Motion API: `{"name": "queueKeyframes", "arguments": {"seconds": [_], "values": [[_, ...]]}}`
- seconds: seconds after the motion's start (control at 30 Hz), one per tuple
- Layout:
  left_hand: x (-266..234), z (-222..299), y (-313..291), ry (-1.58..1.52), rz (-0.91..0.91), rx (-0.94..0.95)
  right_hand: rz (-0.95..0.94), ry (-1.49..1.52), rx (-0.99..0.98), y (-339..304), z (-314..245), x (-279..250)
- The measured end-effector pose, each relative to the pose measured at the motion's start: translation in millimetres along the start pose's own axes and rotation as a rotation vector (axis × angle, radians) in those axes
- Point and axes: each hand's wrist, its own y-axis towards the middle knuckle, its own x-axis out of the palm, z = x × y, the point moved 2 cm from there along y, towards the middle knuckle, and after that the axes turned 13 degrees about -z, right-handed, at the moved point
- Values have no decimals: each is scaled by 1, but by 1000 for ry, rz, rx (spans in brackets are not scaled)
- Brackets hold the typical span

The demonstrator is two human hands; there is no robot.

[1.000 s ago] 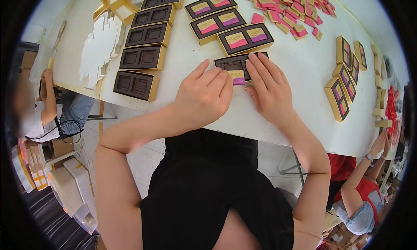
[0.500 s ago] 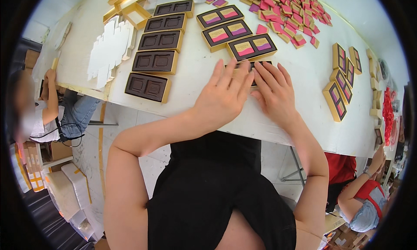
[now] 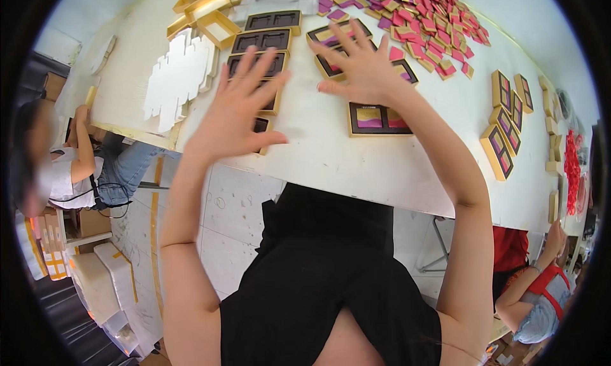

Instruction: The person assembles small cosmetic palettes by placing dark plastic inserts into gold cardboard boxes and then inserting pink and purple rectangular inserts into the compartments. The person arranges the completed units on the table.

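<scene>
My left hand (image 3: 238,111), fingers spread, hovers over a column of gold boxes with empty dark two-hollow trays (image 3: 261,41), hiding part of the nearer ones. My right hand (image 3: 366,70) is also spread and holds nothing. It hangs above several gold boxes filled with wrapped squares (image 3: 323,35), covering much of them. Below the right wrist lies one more filled gold box (image 3: 382,120), with two pink, purple and gold squares in its dark tray; the forearm overlaps its right end.
Loose pink, purple and gold squares (image 3: 439,26) are heaped at the far side. White cut card pieces (image 3: 178,80) and empty gold box parts (image 3: 213,19) lie left. More filled boxes (image 3: 503,127) stand right. A person (image 3: 79,156) sits at left, another (image 3: 541,290) at lower right.
Both hands have left the nearest filled box, which now shows. The left hand moved left to the empty-tray boxes; the right moved away from me over the filled ones. The view shifted slightly.
</scene>
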Motion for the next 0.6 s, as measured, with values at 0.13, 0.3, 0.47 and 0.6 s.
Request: {"name": "queueKeyframes", "arguments": {"seconds": [0.13,0.3,0.47,0.6], "values": [[12,-49,-28,-86,-63,-61,-133,77,4,-22,-21,-2],[35,-48,-27,-14,-47,-6,-187,191,106,-109,-12,-25],[32,-36,-21,-93,-76,-47,-216,119,391,-187,39,-28],[27,-41,-10,-115,-27,-83,-144,77,484,-235,85,-17]]}}
